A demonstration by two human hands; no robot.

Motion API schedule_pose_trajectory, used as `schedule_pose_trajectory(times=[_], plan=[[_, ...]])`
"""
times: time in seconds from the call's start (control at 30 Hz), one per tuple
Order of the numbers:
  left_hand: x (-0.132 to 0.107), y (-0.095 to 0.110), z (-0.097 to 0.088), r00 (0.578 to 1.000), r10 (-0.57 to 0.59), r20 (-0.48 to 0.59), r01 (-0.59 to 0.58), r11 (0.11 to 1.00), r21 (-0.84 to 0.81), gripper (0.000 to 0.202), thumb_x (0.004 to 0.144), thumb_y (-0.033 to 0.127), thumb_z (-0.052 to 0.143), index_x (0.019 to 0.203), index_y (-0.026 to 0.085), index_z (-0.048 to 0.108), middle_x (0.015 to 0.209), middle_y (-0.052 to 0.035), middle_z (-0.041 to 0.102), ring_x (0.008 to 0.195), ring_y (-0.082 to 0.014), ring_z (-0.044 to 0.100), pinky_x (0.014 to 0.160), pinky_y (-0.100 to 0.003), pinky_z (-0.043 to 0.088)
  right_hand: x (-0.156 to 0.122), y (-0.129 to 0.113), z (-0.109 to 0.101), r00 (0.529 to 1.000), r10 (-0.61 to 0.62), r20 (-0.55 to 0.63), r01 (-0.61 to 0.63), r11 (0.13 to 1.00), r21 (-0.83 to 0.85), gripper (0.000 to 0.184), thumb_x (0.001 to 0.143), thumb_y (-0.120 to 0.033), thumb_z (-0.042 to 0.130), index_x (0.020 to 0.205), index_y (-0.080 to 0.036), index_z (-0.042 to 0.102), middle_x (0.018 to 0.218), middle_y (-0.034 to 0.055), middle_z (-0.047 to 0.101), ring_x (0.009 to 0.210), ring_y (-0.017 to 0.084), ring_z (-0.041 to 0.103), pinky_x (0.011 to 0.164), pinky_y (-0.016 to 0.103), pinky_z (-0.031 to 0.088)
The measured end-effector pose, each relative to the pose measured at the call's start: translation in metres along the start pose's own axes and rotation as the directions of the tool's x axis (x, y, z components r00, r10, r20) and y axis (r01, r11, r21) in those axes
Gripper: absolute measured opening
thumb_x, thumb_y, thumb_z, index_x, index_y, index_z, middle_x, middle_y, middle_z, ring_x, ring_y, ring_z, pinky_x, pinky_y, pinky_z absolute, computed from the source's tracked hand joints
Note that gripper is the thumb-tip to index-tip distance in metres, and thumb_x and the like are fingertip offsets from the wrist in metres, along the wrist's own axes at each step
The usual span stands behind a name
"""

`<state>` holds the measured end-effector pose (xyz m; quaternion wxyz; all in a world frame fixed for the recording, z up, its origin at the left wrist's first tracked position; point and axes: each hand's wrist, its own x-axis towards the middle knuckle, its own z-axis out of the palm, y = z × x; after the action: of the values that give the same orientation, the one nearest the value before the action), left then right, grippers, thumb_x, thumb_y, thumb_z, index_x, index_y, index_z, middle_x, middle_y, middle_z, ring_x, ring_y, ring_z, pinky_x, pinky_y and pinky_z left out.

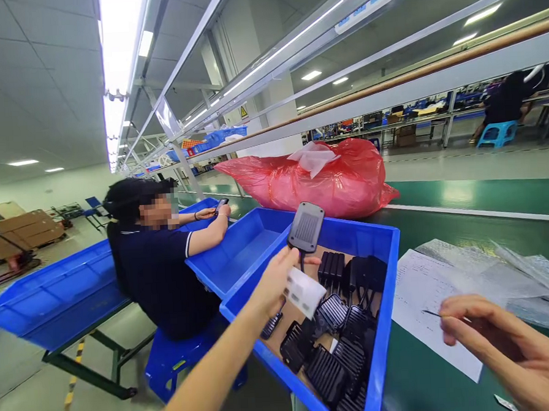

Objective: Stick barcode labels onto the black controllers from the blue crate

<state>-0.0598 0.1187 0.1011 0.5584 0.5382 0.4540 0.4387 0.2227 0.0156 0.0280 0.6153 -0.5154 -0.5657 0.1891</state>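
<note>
My left hand is closed over the blue bin, gripping a dark grey finned device by its lower end, where a short black cable comes out. A white strip of paper with grey squares is in the same hand, below the device. To the right, my right hand pinches a thin dark pointed tool above a printed sheet of paper. Most of the tool is hidden by my fingers. Several black finned devices lie in the blue bin, some with cables.
Another blue bin adjoins mine on the left, beside a seated co-worker holding a small dark device. A red plastic bag lies behind the bins. Clear plastic bags cover part of the green bench.
</note>
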Motion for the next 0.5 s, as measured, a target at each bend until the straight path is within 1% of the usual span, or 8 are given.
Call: schedule_pose_trajectory(times=[0.1, 0.17, 0.2, 0.27, 0.3, 0.33, 0.37, 0.5], plan=[[-0.061, -0.019, 0.033, 0.998, 0.059, -0.036, -0.066, 0.969, -0.240, 0.048, 0.088, 0.058, 0.070, 0.113, 0.017, 0.067, 0.099, -0.0052, 0.078, 0.045, -0.0022, 0.037, 0.042, -0.016, 0.032, 0.008, -0.034, 0.030, 0.983, -0.041, 0.178, 0.000, 0.975, 0.224, 0.033, 0.091, -0.059, 0.073, 0.080, -0.028, 0.072, 0.069, 0.0008, 0.065, 0.063, 0.015, 0.065, 0.060, 0.013, 0.057], [-0.085, -0.041, 0.053, 0.995, 0.048, -0.082, -0.074, 0.934, -0.349, 0.049, 0.088, 0.060, 0.072, 0.116, 0.019, 0.070, 0.099, -0.0033, 0.078, 0.049, -0.0021, 0.039, 0.045, -0.015, 0.033, 0.006, -0.051, 0.046, 0.968, -0.017, 0.252, -0.064, 0.949, 0.310, 0.034, 0.092, -0.059, 0.073, 0.082, -0.027, 0.073, 0.068, 0.0002, 0.064, 0.063, 0.014, 0.064, 0.060, 0.013, 0.057], [-0.092, -0.054, 0.061, 0.991, 0.050, -0.125, -0.095, 0.917, -0.387, 0.048, 0.089, 0.059, 0.072, 0.118, 0.020, 0.071, 0.104, -0.0036, 0.078, 0.056, -0.0036, 0.049, 0.051, -0.014, 0.040, 0.003, -0.057, 0.052, 0.959, -0.006, 0.283, -0.094, 0.937, 0.337, 0.035, 0.092, -0.060, 0.073, 0.083, -0.027, 0.073, 0.068, 0.0000, 0.064, 0.063, 0.014, 0.063, 0.060, 0.013, 0.057], [-0.099, -0.075, 0.075, 0.969, 0.037, -0.243, -0.140, 0.895, -0.424, 0.050, 0.089, 0.058, 0.073, 0.123, 0.021, 0.072, 0.120, -0.0060, 0.076, 0.090, -0.0123, 0.069, 0.080, -0.017, 0.054, -0.002, -0.065, 0.059, 0.948, 0.019, 0.316, -0.133, 0.929, 0.345, 0.037, 0.091, -0.062, 0.073, 0.082, -0.027, 0.072, 0.069, -0.0002, 0.063, 0.063, 0.014, 0.063, 0.060, 0.013, 0.057], [-0.100, -0.084, 0.081, 0.953, 0.015, -0.302, -0.150, 0.890, -0.430, 0.055, 0.087, 0.061, 0.074, 0.125, 0.021, 0.073, 0.129, -0.0070, 0.074, 0.112, -0.0186, 0.068, 0.097, -0.021, 0.054, -0.005, -0.068, 0.062, 0.944, 0.026, 0.330, -0.140, 0.935, 0.325, 0.037, 0.091, -0.063, 0.073, 0.082, -0.027, 0.072, 0.071, -0.0001, 0.064, 0.064, 0.014, 0.063, 0.061, 0.013, 0.057], [-0.101, -0.092, 0.086, 0.936, -0.017, -0.352, -0.146, 0.891, -0.429, 0.059, 0.084, 0.064, 0.075, 0.125, 0.021, 0.073, 0.136, -0.0075, 0.071, 0.130, -0.0240, 0.062, 0.110, -0.026, 0.049, -0.007, -0.069, 0.063, 0.937, 0.025, 0.348, -0.134, 0.947, 0.292, 0.038, 0.091, -0.063, 0.072, 0.082, -0.026, 0.072, 0.072, 0.0003, 0.065, 0.065, 0.014, 0.063, 0.061, 0.013, 0.057], [-0.102, -0.098, 0.090, 0.921, -0.054, -0.386, -0.124, 0.898, -0.422, 0.063, 0.082, 0.067, 0.075, 0.125, 0.021, 0.074, 0.141, -0.0075, 0.069, 0.141, -0.0276, 0.054, 0.117, -0.029, 0.045, -0.008, -0.069, 0.063, 0.933, 0.026, 0.358, -0.124, 0.959, 0.254, 0.038, 0.091, -0.063, 0.072, 0.081, -0.026, 0.072, 0.074, 0.0007, 0.066, 0.066, 0.014, 0.063, 0.060, 0.013, 0.057], [-0.109, -0.109, 0.098, 0.912, -0.131, -0.389, -0.015, 0.937, -0.348, 0.065, 0.083, 0.069, 0.071, 0.128, 0.022, 0.073, 0.147, -0.0077, 0.064, 0.153, -0.0309, 0.039, 0.125, -0.034, 0.038, -0.007, -0.065, 0.060, 0.919, 0.004, 0.395, -0.068, 0.987, 0.148, 0.039, 0.092, -0.062, 0.068, 0.081, -0.026, 0.073, 0.078, 0.0017, 0.068, 0.069, 0.015, 0.065, 0.061, 0.016, 0.058]])
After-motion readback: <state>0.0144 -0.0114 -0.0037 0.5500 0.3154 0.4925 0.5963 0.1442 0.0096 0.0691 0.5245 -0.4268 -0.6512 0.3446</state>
